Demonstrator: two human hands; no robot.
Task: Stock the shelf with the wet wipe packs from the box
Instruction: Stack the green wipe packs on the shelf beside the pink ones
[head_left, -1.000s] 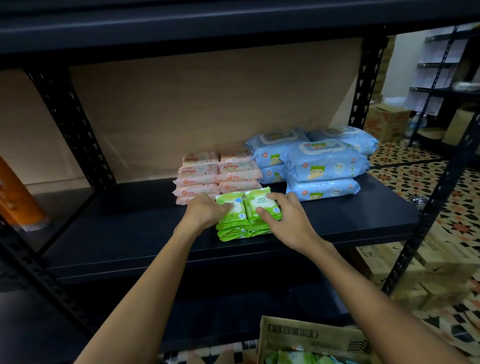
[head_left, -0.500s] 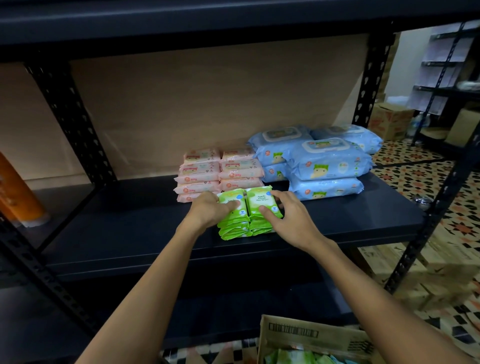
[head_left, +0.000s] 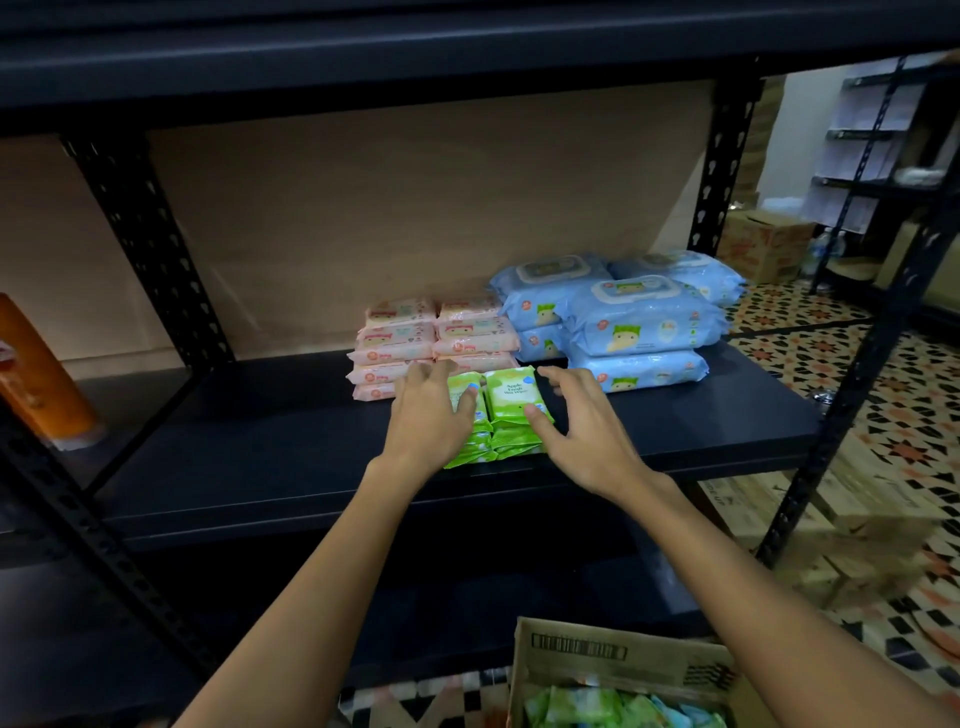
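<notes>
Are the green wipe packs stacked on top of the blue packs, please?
No, the green wipe packs sit directly on the shelf, in front of the pink packs and left of the blue packs.

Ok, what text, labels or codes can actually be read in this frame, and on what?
"Apple Fresh Wet Wipes": top of the right green pack on the shelf, by the right hand.
Barcode on the cardboard box flap: digits unreadable.
Printing on the pink packs, blue packs and orange bottle: too blurred.
Left green pack: covered by the left hand.
</notes>
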